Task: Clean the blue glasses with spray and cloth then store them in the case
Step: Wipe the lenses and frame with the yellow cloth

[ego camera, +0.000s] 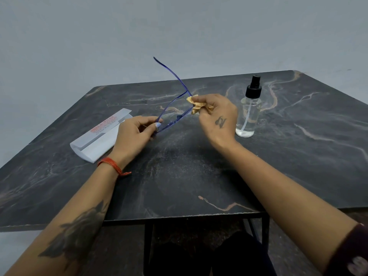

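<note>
The blue glasses (172, 102) are held above the dark marble table (298, 156), with one temple arm sticking up toward the wall. My left hand (135, 134) pinches the frame's left end between thumb and fingers. My right hand (218, 116) grips a crumpled tan cloth (196, 105) and presses it against the right side of the frame. A clear spray bottle (250, 110) with a black pump top stands just right of my right hand. The white glasses case (99, 136), printed with red lettering, lies open on the table to the left of my left hand.
The table's front edge (179, 215) runs just ahead of my lap, with a black metal frame beneath. A plain grey wall rises behind the table. Bare tabletop stretches in front of my hands and off to the right of the bottle.
</note>
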`<state>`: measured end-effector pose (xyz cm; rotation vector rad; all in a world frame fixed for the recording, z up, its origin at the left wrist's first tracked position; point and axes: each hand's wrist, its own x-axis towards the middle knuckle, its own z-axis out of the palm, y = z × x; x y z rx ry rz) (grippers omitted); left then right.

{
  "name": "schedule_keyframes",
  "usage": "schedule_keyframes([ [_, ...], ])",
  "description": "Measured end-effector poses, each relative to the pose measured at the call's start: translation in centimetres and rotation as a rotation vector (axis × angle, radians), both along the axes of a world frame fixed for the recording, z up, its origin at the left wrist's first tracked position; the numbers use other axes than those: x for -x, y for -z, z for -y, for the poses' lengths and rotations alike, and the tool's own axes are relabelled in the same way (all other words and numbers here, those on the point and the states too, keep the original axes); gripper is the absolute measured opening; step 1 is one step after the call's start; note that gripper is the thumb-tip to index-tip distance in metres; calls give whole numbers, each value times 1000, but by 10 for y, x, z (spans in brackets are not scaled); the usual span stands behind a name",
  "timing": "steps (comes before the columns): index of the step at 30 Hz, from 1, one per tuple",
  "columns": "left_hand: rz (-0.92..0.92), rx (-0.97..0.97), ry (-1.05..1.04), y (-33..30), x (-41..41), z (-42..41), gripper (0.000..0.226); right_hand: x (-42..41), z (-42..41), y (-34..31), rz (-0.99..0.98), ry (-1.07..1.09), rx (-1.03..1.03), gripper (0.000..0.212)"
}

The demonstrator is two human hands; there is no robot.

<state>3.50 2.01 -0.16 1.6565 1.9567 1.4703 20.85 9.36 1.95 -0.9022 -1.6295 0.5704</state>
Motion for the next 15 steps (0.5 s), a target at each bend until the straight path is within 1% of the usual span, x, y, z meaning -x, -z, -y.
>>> schedule_keyframes([
  [5,-350,-149,-96,-1,-1,3,17,-1,-2,2,50,0,12,34],
  [7,-426,-187,-130,-2,-1,3,16,-1,-1,4,93,16,5,32],
  [10,-440,-235,-153,-4,1,4,17,-1,-2,6,170,43,14,30],
  [15,-352,-329,-177,-8,-1,4,18,-2,-4,8,320,24,102,29],
])
